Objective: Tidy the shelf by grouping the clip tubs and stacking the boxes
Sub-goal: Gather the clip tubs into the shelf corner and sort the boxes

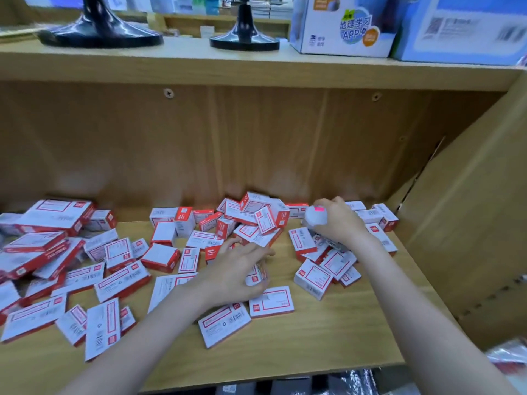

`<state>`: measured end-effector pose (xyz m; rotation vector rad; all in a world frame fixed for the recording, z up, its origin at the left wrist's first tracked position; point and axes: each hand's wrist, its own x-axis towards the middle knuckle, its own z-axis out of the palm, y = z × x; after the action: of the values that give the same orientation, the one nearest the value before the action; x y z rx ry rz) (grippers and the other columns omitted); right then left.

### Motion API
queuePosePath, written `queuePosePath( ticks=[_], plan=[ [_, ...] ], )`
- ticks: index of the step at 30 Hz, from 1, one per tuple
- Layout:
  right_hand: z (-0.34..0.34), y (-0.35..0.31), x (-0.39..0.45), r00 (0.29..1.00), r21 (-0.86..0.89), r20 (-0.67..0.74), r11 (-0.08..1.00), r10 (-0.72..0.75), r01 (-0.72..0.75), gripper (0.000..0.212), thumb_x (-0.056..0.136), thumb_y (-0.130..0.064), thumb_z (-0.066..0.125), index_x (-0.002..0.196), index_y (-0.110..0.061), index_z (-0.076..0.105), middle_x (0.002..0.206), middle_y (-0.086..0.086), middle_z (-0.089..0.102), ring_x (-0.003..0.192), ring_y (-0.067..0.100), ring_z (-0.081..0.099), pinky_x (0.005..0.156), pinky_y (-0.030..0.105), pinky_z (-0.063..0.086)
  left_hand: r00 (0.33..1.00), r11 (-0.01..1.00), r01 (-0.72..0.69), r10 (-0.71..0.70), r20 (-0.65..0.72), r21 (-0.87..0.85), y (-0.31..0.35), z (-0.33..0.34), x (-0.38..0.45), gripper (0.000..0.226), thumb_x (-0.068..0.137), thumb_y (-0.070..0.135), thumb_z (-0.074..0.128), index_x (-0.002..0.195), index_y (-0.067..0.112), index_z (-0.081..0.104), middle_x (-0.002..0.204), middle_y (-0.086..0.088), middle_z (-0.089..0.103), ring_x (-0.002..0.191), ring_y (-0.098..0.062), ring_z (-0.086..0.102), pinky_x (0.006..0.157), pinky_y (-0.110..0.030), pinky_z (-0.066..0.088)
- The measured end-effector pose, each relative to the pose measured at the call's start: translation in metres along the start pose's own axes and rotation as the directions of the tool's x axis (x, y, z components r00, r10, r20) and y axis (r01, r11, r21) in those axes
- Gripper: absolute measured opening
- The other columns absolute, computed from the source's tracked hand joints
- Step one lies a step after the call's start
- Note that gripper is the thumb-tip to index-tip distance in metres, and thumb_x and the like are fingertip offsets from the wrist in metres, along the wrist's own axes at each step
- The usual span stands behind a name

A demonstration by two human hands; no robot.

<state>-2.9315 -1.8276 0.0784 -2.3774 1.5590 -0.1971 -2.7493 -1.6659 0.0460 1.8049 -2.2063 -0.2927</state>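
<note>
Right hand (339, 220) round, seemingly, a clip tub (315, 215).

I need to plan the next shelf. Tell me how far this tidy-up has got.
Done: nothing visibly; the red-and-white boxes lie scattered across the shelf, none stacked. In hand: the right hand grips a clear tub at the back right, and the left hand grips a second small tub. Left: grouping the tubs and stacking all the boxes.

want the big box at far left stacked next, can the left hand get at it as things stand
Probably not yet: the left hand is already gripping a small clip tub. The big box lies uncovered on top of the pile, so the way looks free once emptied.
</note>
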Motion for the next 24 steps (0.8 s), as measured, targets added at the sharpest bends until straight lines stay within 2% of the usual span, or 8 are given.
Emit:
queuePosePath(
  ticks=[5,9,11,13,15,17,20,24],
  plan=[
    [0.001,0.002,-0.003,0.999,-0.01,0.014,0.999,-0.051,0.052,0.058,0.082,-0.041,0.064,0.134,-0.028,0.041,0.13,0.006,0.048,0.117,0.026,0.048,0.09,0.041,0.045,0.992,0.991,0.031,-0.046,-0.114,-0.127,0.003,0.0,-0.002,0.077,0.07,0.066,0.036,0.136,0.027,0.036,0.128,0.013,0.048,0.12,-0.004,0.039,0.107,-0.019,0.009],
    [0.0,0.0,-0.01,0.995,0.199,-0.095,0.979,-0.024,0.043,0.055,0.083,-0.034,0.065,0.132,-0.026,0.041,0.129,0.004,0.047,0.115,0.024,0.047,0.086,0.034,0.042,0.929,0.93,0.06,-0.185,-0.32,-0.363,0.004,-0.002,-0.005,0.062,0.075,0.042,0.062,0.131,0.03,0.039,0.115,0.02,0.049,0.105,0.0,0.046,0.096,-0.024,0.034],
    [-0.004,-0.004,-0.016,0.984,0.289,-0.176,0.954,-0.034,0.084,0.055,0.082,-0.03,0.066,0.131,-0.024,0.041,0.129,0.003,0.047,0.114,0.021,0.047,0.086,0.031,0.041,0.873,0.874,0.038,-0.264,-0.409,-0.484,0.002,-0.006,-0.008,0.058,0.077,0.025,0.069,0.124,0.038,0.038,0.116,0.016,0.052,0.103,0.001,0.052,0.089,-0.02,0.042],
    [-0.009,-0.014,-0.022,0.966,0.326,-0.235,0.927,-0.109,0.184,0.056,0.081,-0.029,0.067,0.13,-0.023,0.041,0.128,0.002,0.048,0.113,0.019,0.047,0.087,0.031,0.041,0.803,0.776,0.01,-0.382,-0.457,-0.63,0.0,-0.01,-0.013,0.057,0.078,0.008,0.069,0.117,0.038,0.038,0.114,0.008,0.055,0.098,0.004,0.054,0.081,-0.013,0.045],
    [-0.012,-0.031,-0.028,0.943,0.344,-0.253,0.891,-0.217,0.297,0.055,0.079,-0.029,0.069,0.127,-0.023,0.044,0.123,-0.001,0.051,0.105,0.015,0.048,0.083,0.025,0.036,0.735,0.66,-0.035,-0.492,-0.467,-0.751,-0.001,-0.017,-0.018,0.052,0.08,0.0,0.065,0.112,0.034,0.042,0.11,0.005,0.056,0.094,0.005,0.055,0.071,-0.011,0.046],
    [-0.009,-0.056,-0.033,0.918,0.348,-0.233,0.854,-0.321,0.387,0.051,0.078,-0.028,0.071,0.123,-0.023,0.048,0.118,-0.003,0.055,0.093,0.01,0.047,0.078,0.019,0.031,0.655,0.605,-0.075,-0.57,-0.496,-0.793,-0.007,-0.025,-0.026,0.044,0.081,0.001,0.064,0.109,0.03,0.046,0.105,0.005,0.058,0.09,-0.003,0.057,0.067,-0.01,0.045],
    [0.003,-0.103,-0.036,0.874,0.342,-0.196,0.805,-0.444,0.485,0.046,0.079,-0.029,0.07,0.119,-0.021,0.05,0.114,-0.005,0.056,0.094,0.008,0.047,0.074,0.016,0.028,0.564,0.601,-0.059,-0.639,-0.524,-0.797,-0.024,-0.041,-0.051,0.029,0.085,0.001,0.058,0.1,0.025,0.055,0.098,0.002,0.058,0.085,-0.006,0.054,0.066,-0.007,0.041],
    [0.025,-0.18,-0.036,0.824,0.349,-0.106,0.755,-0.557,0.555,0.038,0.077,-0.029,0.072,0.105,-0.021,0.048,0.099,-0.005,0.054,0.087,0.013,0.047,0.066,0.02,0.026,0.429,0.717,0.085,-0.653,-0.625,-0.692,-0.068,-0.067,-0.113,0.023,0.081,0.009,0.064,0.088,0.031,0.06,0.087,0.005,0.056,0.072,0.008,0.051,0.063,-0.007,0.037]
  ],
)
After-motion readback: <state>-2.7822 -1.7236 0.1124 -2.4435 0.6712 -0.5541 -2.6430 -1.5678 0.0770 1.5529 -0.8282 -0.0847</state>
